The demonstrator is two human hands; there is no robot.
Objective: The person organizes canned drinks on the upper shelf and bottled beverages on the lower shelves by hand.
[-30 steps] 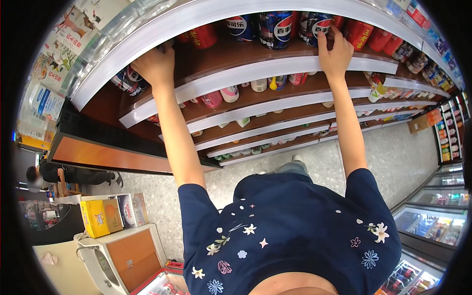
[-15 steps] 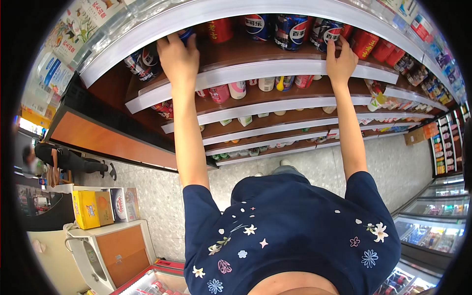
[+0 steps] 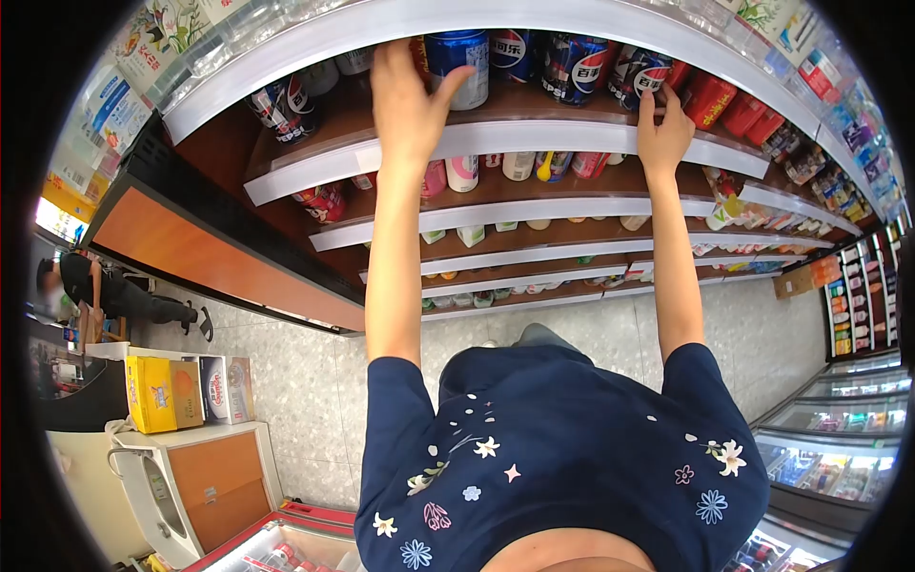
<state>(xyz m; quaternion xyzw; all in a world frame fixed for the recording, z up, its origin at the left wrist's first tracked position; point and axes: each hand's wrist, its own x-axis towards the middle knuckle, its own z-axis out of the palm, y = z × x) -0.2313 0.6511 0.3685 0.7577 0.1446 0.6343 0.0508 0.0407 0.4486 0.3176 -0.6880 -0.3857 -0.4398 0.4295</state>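
Left grip [image 3: 410, 112] wrapped round blue can [image 3: 463, 59], right grip [image 3: 665, 133] half-open at dark can [image 3: 633, 74]; brown shelf [image 3: 524, 102], shop floor [image 3: 310, 391]

Just right of the blue-and-silver can [image 3: 461, 71] in the left hand [image 3: 408, 107], a blue can [image 3: 511, 55] shows "可乐", and the black-and-blue can [image 3: 574, 71] beyond it reads "百事" in its round emblem, with "PEPSI" lower down. The dark can [image 3: 637, 78] at the right hand [image 3: 664, 138] also bears "百事", while the outer can [image 3: 283, 108], left of the left hand, carries "PEPSI" near its base. The small print on the gripped can is unreadable
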